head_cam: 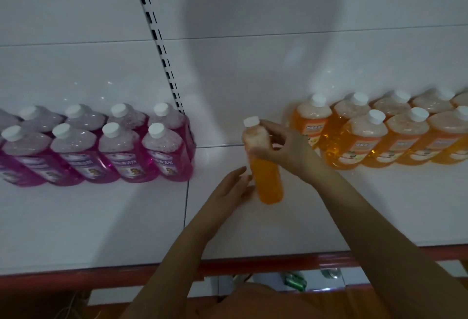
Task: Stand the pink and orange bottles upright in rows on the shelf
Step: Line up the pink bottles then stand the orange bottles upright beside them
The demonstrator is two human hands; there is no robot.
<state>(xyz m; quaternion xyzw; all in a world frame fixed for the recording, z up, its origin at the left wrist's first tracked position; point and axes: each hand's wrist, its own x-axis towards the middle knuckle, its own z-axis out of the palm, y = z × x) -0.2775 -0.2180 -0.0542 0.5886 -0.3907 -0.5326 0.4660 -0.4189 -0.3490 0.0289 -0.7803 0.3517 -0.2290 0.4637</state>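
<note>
An orange bottle [266,167] stands on the white shelf [101,230], between the two groups. The right hand [283,146] grips its upper part; the left hand [233,189] lies open against its lower left side. Pink bottles [101,146] stand in two rows at far left, orange bottles [385,134] in two rows at far right.

Bottles on the white shelf [101,222]

We see pink bottles [106,146] upright in two rows at left, orange bottles [385,136] likewise at right, and one orange bottle [266,167] upright between them.
</note>
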